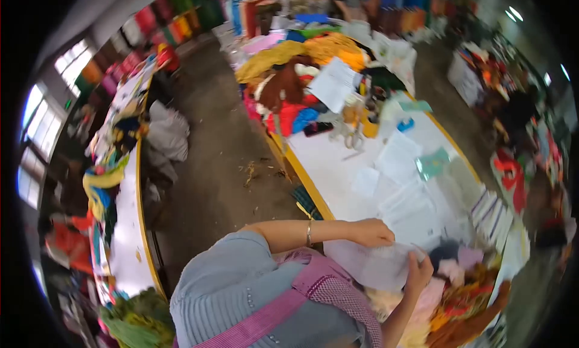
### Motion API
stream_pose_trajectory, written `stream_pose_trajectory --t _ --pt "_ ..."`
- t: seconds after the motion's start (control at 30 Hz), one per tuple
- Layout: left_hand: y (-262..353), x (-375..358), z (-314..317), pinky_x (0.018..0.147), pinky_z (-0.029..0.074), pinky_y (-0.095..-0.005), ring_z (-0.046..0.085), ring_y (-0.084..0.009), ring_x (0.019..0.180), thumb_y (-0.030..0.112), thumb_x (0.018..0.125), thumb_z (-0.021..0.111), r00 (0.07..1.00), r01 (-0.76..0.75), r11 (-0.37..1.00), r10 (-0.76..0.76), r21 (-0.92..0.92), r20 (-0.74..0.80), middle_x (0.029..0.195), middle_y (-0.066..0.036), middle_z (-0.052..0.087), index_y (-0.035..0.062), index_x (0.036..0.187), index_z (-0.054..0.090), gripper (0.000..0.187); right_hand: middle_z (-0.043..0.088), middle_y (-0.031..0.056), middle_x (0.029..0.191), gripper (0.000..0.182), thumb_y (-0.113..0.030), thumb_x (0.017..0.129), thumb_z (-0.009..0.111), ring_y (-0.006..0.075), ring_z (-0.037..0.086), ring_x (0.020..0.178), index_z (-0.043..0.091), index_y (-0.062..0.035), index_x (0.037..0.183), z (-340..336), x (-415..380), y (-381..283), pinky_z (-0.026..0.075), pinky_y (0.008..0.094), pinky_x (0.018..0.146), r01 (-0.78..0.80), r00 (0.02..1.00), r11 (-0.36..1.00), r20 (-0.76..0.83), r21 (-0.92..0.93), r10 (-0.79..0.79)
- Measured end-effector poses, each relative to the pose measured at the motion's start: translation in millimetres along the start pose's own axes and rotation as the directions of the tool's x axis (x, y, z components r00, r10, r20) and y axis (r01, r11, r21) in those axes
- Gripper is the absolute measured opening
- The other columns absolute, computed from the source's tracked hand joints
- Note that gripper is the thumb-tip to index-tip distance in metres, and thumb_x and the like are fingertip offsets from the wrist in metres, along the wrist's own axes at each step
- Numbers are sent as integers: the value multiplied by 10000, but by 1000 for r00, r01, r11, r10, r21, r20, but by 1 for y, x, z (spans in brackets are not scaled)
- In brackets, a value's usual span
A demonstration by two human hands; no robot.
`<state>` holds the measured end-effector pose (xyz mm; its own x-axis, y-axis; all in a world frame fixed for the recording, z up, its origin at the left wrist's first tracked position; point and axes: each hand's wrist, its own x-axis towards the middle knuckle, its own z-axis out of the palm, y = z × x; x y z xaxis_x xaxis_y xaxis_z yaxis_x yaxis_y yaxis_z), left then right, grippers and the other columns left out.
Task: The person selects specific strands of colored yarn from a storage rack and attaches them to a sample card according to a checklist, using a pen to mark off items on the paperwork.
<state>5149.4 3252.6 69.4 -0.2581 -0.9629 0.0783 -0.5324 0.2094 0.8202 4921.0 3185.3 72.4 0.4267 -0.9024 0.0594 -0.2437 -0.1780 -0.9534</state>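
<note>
Between my two hands a thin whitish sheet (377, 266) is stretched over the near end of the table; cannot tell if it is paper or plastic. My left hand (371, 232), with a bracelet on its wrist, is closed on the sheet's far edge. At its right edge, the fingers of my right hand (419, 271) pinch it. Printed papers (410, 212) lie just beyond my left hand. Soft pink cloth (451, 269) and orange-brown yarn or fabric (464, 303) lie near my right hand.
The yellow-edged white table (316, 173) carries a large fabric heap (289, 82), scissors (354, 137), a dark phone (318, 128) and a green packet (433, 164). Folded striped cloth (490, 218) lies along its right edge. Another long table (128, 209) stands left across the floor, with people beside it.
</note>
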Motion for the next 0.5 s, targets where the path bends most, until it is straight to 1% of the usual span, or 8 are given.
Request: stream_pose_trajectory --t 0.13,0.2,0.27,0.33,0.37,0.4,0.47,0.5 --pt "-32 -39 -31 712 471 -394 615 -323 761 167 886 533 986 22 994 -39 -107 -161 839 -166 645 63 986 622 169 695 91 926 197 26 819 584 147 628 870 678 33 992 47 35 -25 479 261 790 136 987 983 107 -125 -123" --pt "-54 -49 -33 757 489 -397 633 -340 823 127 875 522 968 40 997 -56 -68 -245 926 -173 657 98 1118 603 257 689 133 952 261 63 765 552 248 658 899 689 17 983 66 53 -21 498 302 815 532 840 816 265 -227 -474" --pt "-46 -66 -53 758 497 -414 641 -341 848 102 873 513 941 268 960 -242 81 -238 973 -180 652 112 1132 607 276 680 158 985 311 54 724 543 311 653 935 701 -19 980 90 65 -25 509 343 840 677 727 713 319 -184 -608" --pt "-51 -77 -62 778 497 -446 638 -367 890 105 876 478 904 159 986 -128 45 -408 988 -180 663 110 1125 618 286 671 142 1051 334 53 716 543 297 649 956 709 -71 977 110 71 -18 516 365 848 711 693 695 277 -110 -665" --pt "-51 -80 -67 787 505 -398 651 -323 886 74 882 478 881 326 945 -290 35 -373 1034 -187 656 93 1170 606 316 664 134 1065 343 66 705 548 302 646 956 708 -75 974 117 71 -6 520 371 838 677 716 733 277 -56 -640" --pt "-29 -84 -83 788 501 -333 648 -260 878 41 880 482 875 359 926 -377 -115 -305 1040 -182 656 70 1190 596 331 655 154 1069 316 76 700 575 307 642 964 695 -28 973 120 70 -12 522 358 840 704 699 706 256 -78 -668" --pt "-34 -78 -80 784 486 -314 618 -180 857 15 891 494 903 236 947 -296 -217 -312 1016 -122 669 28 1179 594 305 661 133 1062 361 97 665 549 295 641 977 695 -54 959 112 65 -25 521 349 842 625 770 780 144 23 -621" --pt "-54 -74 -74 746 472 -275 577 -122 806 12 910 499 929 133 991 -134 -27 -344 949 -88 666 12 1162 601 272 666 117 1050 378 113 677 522 274 645 964 697 -69 958 106 62 -19 521 338 832 595 799 804 100 13 -593"
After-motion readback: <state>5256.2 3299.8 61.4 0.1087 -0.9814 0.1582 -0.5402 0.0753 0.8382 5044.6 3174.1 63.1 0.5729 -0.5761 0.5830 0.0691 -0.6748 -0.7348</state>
